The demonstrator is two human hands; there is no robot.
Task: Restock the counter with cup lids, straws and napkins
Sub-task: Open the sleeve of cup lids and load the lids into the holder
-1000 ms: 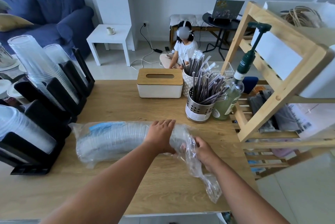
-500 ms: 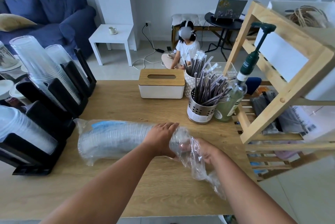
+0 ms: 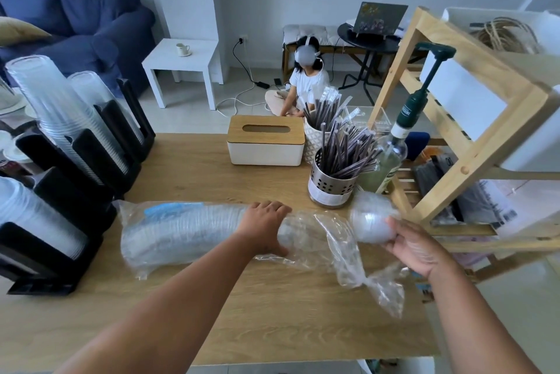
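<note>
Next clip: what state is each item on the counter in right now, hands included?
lid sleeve: lying on the counter, right end open
left hand: grips the lid sleeve
right hand: holds a lid stack outside the sleeve
tissue box: lid on, nothing showing at slot
straw cup: upright, full of straws
pump bottle: upright, pump on

Two hands, left (image 3: 263, 228) and right (image 3: 421, 249); one lid bag (image 3: 181, 231), one lid stack (image 3: 371, 219); one tissue box (image 3: 266, 146) at 12 o'clock; two straw holders (image 3: 331, 188) (image 3: 312, 137) at 1.
</note>
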